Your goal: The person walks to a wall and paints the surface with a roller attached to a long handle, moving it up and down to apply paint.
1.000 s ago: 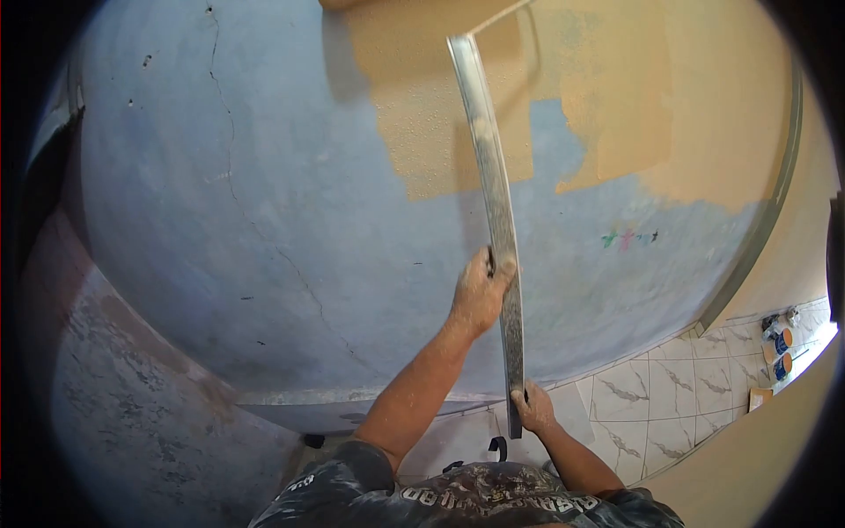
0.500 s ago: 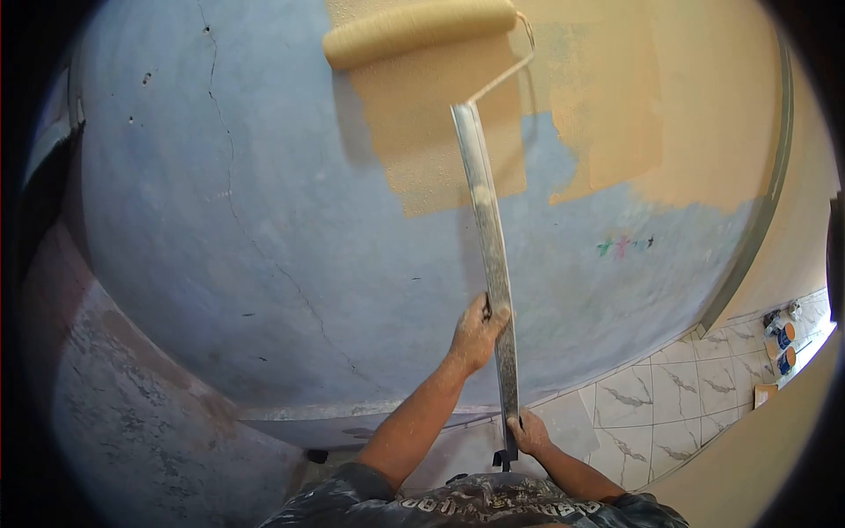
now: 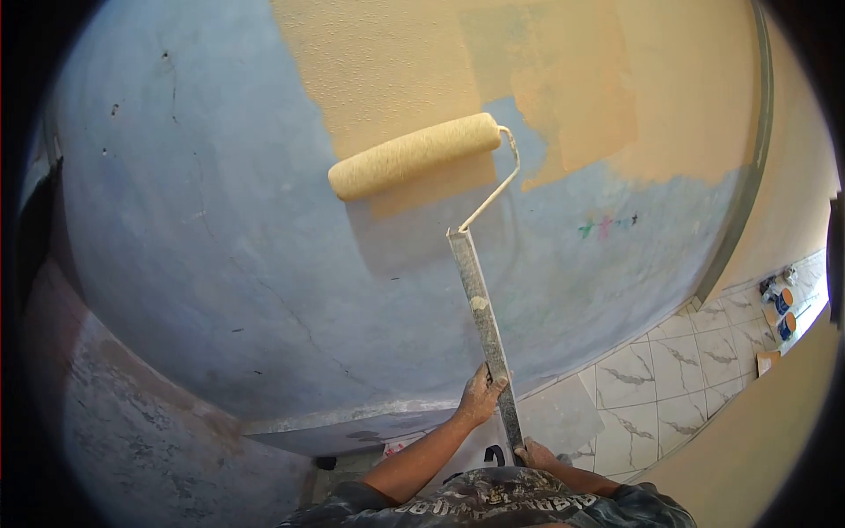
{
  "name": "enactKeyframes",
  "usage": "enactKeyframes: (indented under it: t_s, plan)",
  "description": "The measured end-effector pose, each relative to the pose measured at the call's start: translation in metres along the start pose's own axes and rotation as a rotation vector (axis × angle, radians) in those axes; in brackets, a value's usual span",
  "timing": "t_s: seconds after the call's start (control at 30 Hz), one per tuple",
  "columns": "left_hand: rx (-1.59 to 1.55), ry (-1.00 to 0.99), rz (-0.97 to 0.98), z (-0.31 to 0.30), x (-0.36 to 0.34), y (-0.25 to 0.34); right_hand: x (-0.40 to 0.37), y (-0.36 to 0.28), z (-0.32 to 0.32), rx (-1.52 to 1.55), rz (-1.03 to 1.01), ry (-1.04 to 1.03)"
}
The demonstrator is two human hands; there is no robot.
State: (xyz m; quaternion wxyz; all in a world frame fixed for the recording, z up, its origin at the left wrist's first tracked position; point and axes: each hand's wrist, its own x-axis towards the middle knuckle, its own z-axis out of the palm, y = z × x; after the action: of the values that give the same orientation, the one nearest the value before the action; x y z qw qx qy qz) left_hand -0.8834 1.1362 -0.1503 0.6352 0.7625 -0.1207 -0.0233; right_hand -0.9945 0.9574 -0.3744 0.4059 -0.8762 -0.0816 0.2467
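A paint roller with a fuzzy cream-yellow sleeve lies against or just off the wall, at the lower part of a wet yellow patch; whether it touches cannot be told. Its bent wire frame joins a long, paint-spattered metal pole. My left hand is closed around the pole's lower half. Close to my body, my right hand grips the pole's bottom end. The wall is blue-grey below and left, with a crack, and yellow paint covers its upper part.
A greenish vertical strip marks the wall's right edge. Marble-patterned tiles cover the floor at right, where paint buckets stand. A rough, patchy low surface lies at lower left. Small coloured marks dot the blue area.
The roller has come down the wall, and more yellow shows above it. Both hands have lowered with the pole toward my body, still gripping it.
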Motion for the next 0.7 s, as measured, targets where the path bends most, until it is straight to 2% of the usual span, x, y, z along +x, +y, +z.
enactKeyframes:
  t_s: [0.13, 0.2, 0.23, 0.3, 0.43, 0.53, 0.6, 0.7]
  plan:
    - [0.069, -0.010, -0.036, 0.029, -0.007, -0.009, -0.017, 0.027, -0.009, -0.002, 0.039, 0.013]
    - [0.087, -0.015, 0.021, 0.047, -0.007, -0.018, -0.032, 0.026, -0.029, -0.064, -0.041, -0.008]
    - [0.083, -0.014, 0.021, 0.056, -0.008, -0.024, -0.026, 0.047, -0.022, -0.068, -0.039, -0.008]
    - [0.118, -0.010, 0.018, 0.071, -0.004, -0.038, -0.012, 0.087, -0.002, 0.034, 0.119, 0.044]
    - [0.147, -0.029, -0.070, 0.104, 0.001, -0.038, -0.020, 0.116, -0.021, 0.003, 0.205, 0.000]
    - [0.108, -0.046, -0.081, 0.122, 0.011, -0.046, -0.038, 0.116, -0.044, 0.052, 0.206, -0.001]
    - [0.120, -0.027, -0.062, 0.130, 0.016, -0.054, -0.045, 0.104, -0.063, 0.067, 0.291, -0.052]
    - [0.123, -0.051, -0.090, 0.134, 0.026, -0.079, -0.026, 0.144, -0.052, 0.005, 0.211, -0.108]
